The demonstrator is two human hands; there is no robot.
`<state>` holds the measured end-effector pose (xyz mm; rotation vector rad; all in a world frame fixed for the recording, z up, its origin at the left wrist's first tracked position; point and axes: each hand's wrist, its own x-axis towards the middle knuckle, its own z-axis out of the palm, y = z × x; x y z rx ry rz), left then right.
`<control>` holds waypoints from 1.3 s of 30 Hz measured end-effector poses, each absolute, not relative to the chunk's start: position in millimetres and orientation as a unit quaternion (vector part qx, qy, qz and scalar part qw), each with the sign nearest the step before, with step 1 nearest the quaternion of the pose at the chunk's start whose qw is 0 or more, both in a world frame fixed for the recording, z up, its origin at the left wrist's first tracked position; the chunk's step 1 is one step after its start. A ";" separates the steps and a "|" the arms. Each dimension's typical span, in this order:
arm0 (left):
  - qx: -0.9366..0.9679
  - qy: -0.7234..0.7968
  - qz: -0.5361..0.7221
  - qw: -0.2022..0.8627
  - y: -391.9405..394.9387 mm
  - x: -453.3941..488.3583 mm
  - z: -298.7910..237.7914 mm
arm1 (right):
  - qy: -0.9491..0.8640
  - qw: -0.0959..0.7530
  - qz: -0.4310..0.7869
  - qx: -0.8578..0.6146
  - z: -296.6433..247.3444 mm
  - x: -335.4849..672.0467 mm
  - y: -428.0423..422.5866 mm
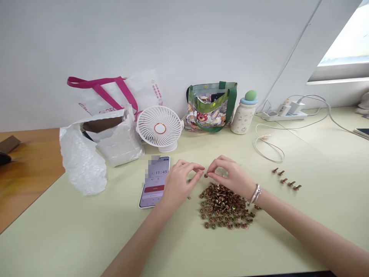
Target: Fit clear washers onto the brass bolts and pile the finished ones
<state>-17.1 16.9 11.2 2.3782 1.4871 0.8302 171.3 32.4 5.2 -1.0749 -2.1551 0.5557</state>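
A heap of small brass-coloured screws and washers (225,207) lies on the pale green table (86,234) in front of me. My left hand (180,181) and my right hand (230,177) meet just above the heap's far edge. Both are pinched, fingertips nearly touching each other, holding a small brass piece (205,176) between them. The right wrist wears bracelets (255,194). A short row of assembled screws (286,181) lies apart to the right of the heap.
A phone (155,181) showing a timer lies left of my left hand. Behind stand a white desk fan (160,128), plastic bags (95,150), a patterned tote (211,107), a bottle (244,113), a power strip (284,113) and a looping white cable (268,148).
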 end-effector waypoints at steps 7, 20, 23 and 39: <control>0.834 0.469 0.279 0.084 11.2 -10.0 7.5 | -0.779 0.407 0.233 -0.416 2.0 179.7 17.4; 0.824 0.452 0.341 -0.030 7.8 -10.0 6.0 | -0.821 0.332 0.167 -0.433 1.6 176.6 16.8; 0.825 0.436 0.354 -0.060 6.8 -9.9 5.7 | -0.822 0.322 0.174 -0.437 1.1 176.1 16.5; 0.824 0.475 0.304 0.058 9.9 -9.6 7.4 | -0.868 0.316 0.047 -0.380 2.8 180.9 18.8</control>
